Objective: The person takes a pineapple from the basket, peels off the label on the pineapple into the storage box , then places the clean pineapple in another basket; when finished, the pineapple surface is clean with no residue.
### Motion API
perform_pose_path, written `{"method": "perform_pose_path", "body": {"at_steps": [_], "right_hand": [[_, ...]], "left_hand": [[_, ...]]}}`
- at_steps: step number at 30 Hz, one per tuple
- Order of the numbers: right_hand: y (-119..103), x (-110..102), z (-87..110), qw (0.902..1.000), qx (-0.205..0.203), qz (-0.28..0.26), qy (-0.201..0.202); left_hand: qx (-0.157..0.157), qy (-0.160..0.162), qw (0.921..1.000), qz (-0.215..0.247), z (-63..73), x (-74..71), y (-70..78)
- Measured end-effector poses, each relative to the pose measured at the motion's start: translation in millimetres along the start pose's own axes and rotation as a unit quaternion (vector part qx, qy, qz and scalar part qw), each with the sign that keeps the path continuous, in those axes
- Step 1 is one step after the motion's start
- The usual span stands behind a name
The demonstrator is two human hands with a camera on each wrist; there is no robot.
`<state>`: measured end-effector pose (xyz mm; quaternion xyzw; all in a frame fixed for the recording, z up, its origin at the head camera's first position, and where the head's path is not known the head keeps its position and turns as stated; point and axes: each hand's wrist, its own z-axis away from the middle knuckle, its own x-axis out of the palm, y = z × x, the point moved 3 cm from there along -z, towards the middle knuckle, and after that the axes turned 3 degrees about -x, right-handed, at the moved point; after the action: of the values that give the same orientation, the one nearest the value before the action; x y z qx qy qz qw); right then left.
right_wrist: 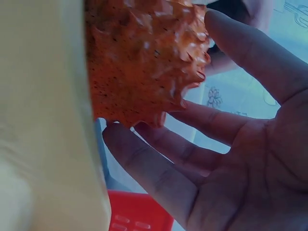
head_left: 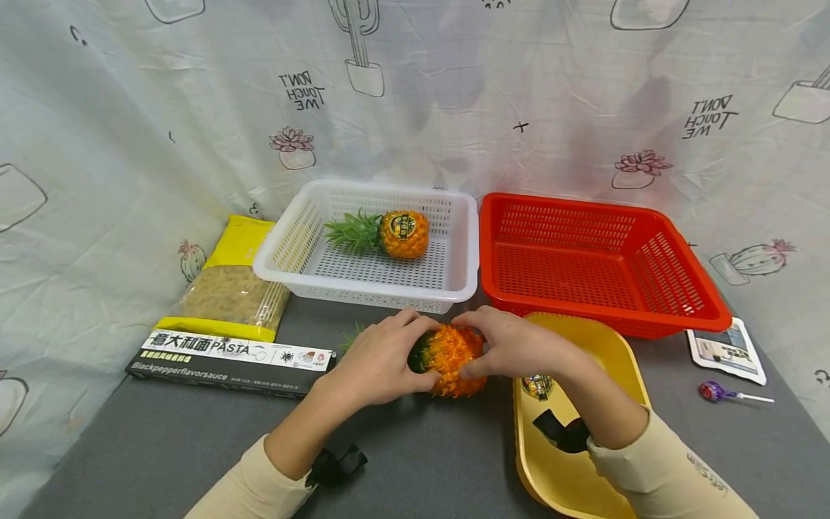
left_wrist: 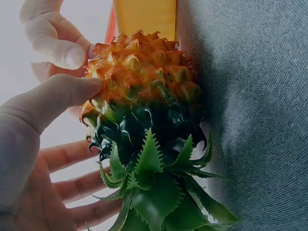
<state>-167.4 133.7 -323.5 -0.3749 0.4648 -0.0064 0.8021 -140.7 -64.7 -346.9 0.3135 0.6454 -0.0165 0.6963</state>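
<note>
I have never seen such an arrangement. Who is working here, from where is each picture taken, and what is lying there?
No machine works here, only a person's bare hands. The head picture comes from a camera worn on the head; the other two, from cameras on each wrist. The left hand and right hand together hold a spiky orange-and-green pineapple, the left nearer its leaves. On the dark grey surface are a white plastic basket with another orange pineapple inside, a red plastic basket and a yellow plastic tray. At left lie a clear-and-yellow bag and a flat black-and-white pasta box; at right, a flat white packet and a purple-wrapped lollipop.
</note>
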Motion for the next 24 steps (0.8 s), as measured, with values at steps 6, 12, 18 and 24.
{"method": "perform_pose_path", "body": {"at_steps": [6, 12, 18, 24], "right_hand": [[0.6, 3.1, -1.6, 0.9999, 0.004, 0.016, -0.004], [0.8, 6.0, -2.6, 0.9997, -0.006, 0.015, -0.016], [0.3, 6.9, -3.8, 0.9992, -0.029, 0.027, -0.006], [1.3, 6.1, -4.7, 0.9987, -0.032, 0.039, 0.004]], "left_hand": [[-0.002, 0.002, 1.0000, 0.004, 0.3, 0.6, -0.9], [0.000, -0.001, 1.0000, 0.007, 0.0, 0.6, -1.7], [0.002, -0.004, 1.0000, 0.006, -0.5, -0.6, -2.1], [0.011, -0.013, 0.9998, 0.008, 1.2, 1.1, -4.5]]}}
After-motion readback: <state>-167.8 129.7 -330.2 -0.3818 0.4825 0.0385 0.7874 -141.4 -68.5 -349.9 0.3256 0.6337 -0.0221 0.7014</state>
